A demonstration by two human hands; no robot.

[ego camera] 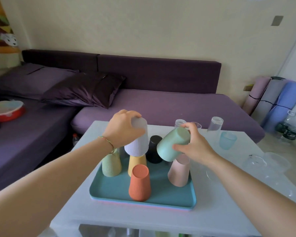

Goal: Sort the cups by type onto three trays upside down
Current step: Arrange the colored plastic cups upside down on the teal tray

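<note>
1. While the left hand (123, 127) holds a pale white cup (138, 142) from the top, its grip is curled tight round the cup's closed end.
2. That white cup has thin lines down its sides. It is upside down, with its mouth right over a yellow cup (137, 162). I cannot tell if the two touch.
3. The right hand (193, 146) holds a smooth mint green cup (173, 145). Its grip is curled round the cup, with the thumb on the side and the fingers over the closed end.
4. The mint green cup is tilted, with its closed end up and its mouth pointing down to the left. It hangs over the tray (113, 189), between a black cup (154, 149) and a pink cup (179, 171).
5. Five cups stand upside down on the teal tray. An orange cup (140, 183) with lines is at the front and a light green cup (111, 165) with lines is at the left. The yellow cup is behind the orange one, the black cup is at the back, and the smooth pink cup is at the right.
6. The tray lies on a white worktop (109, 218). Thin pink and blue edges show under it.
7. Off the tray, to the right, a frosted blue cup (227, 140) stands mouth up on the worktop. A clear glass cup (215, 124) stands upside down behind it.
8. A purple sofa (161, 103) is behind the worktop.
</note>
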